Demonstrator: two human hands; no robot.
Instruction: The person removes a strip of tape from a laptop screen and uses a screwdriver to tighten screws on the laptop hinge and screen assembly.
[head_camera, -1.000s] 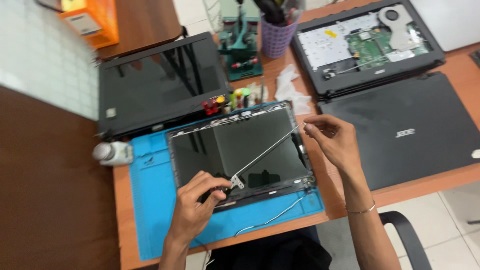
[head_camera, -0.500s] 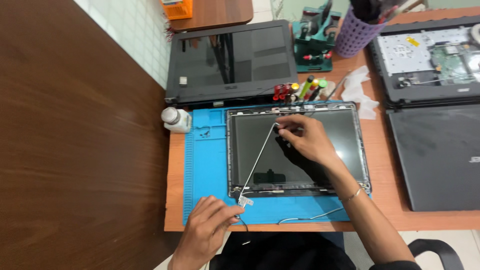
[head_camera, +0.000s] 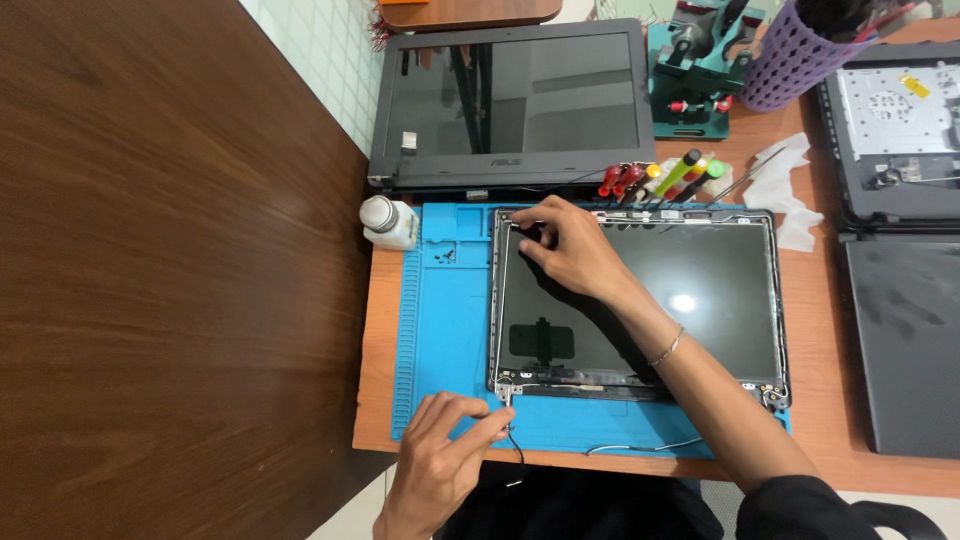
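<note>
view: head camera, looking down on a work desk.
panel: a laptop screen panel (head_camera: 640, 300) in its dark frame lies flat on a blue work mat (head_camera: 445, 320), which lies on an orange-brown desk (head_camera: 830, 420).
right hand: the right hand (head_camera: 570, 250) reaches across the glass to the upper left corner of the panel; the fingers (head_camera: 530, 225) are bent and press on the frame edge there. if they pinch something small, one cannot tell.
left hand: the left hand (head_camera: 445, 450) is at the lower left corner, on the mat just beside the metal hinge (head_camera: 507, 388); thumb and forefinger are nearly closed, and they seem to pinch a thin black cable (head_camera: 517, 445) at the mat edge.
behind the mat: a second laptop lid (head_camera: 515, 105) lies behind the mat, a row of screwdrivers (head_camera: 660, 178) between it and the panel, and a small white bottle (head_camera: 388, 222) is at the mat's far left corner.
right side: a purple tool cup (head_camera: 785, 65), white tissue (head_camera: 785, 185), and a dark closed laptop (head_camera: 905, 340).
</note>
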